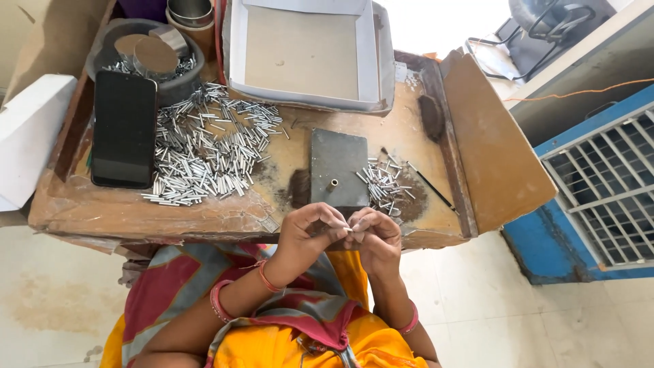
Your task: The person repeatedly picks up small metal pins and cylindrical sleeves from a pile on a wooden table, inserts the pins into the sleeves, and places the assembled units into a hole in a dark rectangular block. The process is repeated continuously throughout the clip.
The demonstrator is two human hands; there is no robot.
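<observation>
both hands [344, 235] raised, fingertips pinching small metal tube [348, 230]

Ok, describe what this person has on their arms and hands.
Both forearms are bare, with no sleeves reaching them and no gloves. The left hand has red-orange bangles at the wrist and pink bangles further up the forearm. The right hand has a pink bangle on its forearm. No rings can be made out.

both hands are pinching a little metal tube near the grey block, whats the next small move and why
Probably carry the small tube, pinched between the left hand and right hand, forward to the brass socket on the grey block. The socket looks empty, directly ahead of the hands.
</observation>
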